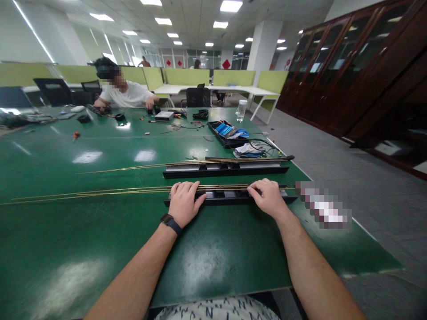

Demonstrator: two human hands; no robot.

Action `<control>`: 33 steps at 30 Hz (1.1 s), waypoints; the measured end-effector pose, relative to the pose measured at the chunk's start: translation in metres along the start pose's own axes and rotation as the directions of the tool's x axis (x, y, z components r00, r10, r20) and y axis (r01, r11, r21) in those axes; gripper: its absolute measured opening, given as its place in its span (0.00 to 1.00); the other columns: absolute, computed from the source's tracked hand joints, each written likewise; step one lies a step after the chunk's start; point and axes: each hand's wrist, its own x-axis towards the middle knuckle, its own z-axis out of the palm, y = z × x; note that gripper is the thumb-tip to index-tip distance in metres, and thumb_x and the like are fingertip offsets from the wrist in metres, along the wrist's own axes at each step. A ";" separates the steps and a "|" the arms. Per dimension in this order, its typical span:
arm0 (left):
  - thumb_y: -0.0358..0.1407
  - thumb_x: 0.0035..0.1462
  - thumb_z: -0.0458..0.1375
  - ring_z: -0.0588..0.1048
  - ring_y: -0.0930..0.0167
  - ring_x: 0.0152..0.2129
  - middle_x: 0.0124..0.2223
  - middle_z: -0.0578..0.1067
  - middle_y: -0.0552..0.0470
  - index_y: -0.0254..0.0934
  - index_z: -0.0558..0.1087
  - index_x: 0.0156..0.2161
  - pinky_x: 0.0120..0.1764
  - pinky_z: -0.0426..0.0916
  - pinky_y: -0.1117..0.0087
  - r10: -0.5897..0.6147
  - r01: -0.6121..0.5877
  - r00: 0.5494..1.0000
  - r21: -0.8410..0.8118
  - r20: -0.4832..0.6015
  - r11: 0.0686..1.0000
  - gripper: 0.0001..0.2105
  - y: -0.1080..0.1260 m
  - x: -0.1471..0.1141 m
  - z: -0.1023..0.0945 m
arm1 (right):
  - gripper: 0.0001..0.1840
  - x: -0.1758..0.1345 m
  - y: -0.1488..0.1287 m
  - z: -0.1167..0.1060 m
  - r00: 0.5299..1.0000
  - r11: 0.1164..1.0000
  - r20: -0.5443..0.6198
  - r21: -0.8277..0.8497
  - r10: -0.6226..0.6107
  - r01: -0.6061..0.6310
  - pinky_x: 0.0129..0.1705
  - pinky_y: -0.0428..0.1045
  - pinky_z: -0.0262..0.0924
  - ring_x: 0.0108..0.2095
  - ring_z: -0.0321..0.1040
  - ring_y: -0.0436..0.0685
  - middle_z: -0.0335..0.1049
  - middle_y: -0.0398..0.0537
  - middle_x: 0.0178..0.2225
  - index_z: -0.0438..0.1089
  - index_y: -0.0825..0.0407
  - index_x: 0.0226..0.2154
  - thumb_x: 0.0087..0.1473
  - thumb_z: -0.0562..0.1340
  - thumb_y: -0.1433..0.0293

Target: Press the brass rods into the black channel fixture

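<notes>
A long, narrow black case [230, 201] lies crosswise on the table in front of me, with grey and black parts inside. Several thin brass-coloured rods [133, 191] run along its top and stick out far to the left. Over the case's left end lies my left hand [184, 202], palm down on the rods, its thumb spread at the near side. Near the right end, my right hand [267, 198] has thumb and forefinger pinched together on a thin rod. Its other fingers are curled and partly hidden. Just beyond rests a second black case [230, 171] topped with similar rods [140, 167].
The green table [83, 235] ends at a right edge. Farther back are a black tray [227, 141] with blue items, gloves [250, 150], cables and a clear cup [241, 111]. A person [125, 91] sits across the table at the left, handling small parts.
</notes>
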 end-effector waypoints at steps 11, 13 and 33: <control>0.49 0.67 0.54 0.73 0.58 0.49 0.49 0.78 0.42 0.38 0.72 0.56 0.57 0.59 0.53 -0.001 0.001 1.000 -0.002 0.002 1.000 0.20 0.000 0.000 0.001 | 0.13 -0.002 0.002 -0.006 0.999 1.000 -0.025 -0.003 0.022 -0.022 0.47 0.56 0.50 0.39 0.69 0.58 0.77 0.45 0.33 0.75 0.47 0.30 0.61 0.59 0.60; 0.49 0.67 0.54 0.74 0.59 0.49 0.49 0.78 0.42 0.38 0.72 0.56 0.57 0.59 0.53 -0.001 0.001 1.000 0.001 0.002 1.000 0.21 0.000 0.000 0.001 | 0.13 -0.002 0.000 -0.005 0.999 1.000 -0.026 0.004 0.021 -0.021 0.48 0.56 0.50 0.39 0.69 0.58 0.77 0.45 0.33 0.75 0.47 0.31 0.61 0.59 0.60; 0.48 0.67 0.54 0.74 0.58 0.49 0.49 0.78 0.42 0.39 0.72 0.56 0.57 0.59 0.53 -0.004 0.005 1.000 -0.012 0.002 1.000 0.20 0.001 0.001 -0.002 | 0.14 -0.002 0.004 -0.006 1.000 1.000 -0.015 -0.016 0.023 -0.023 0.47 0.56 0.50 0.39 0.68 0.57 0.77 0.45 0.33 0.75 0.47 0.30 0.62 0.57 0.62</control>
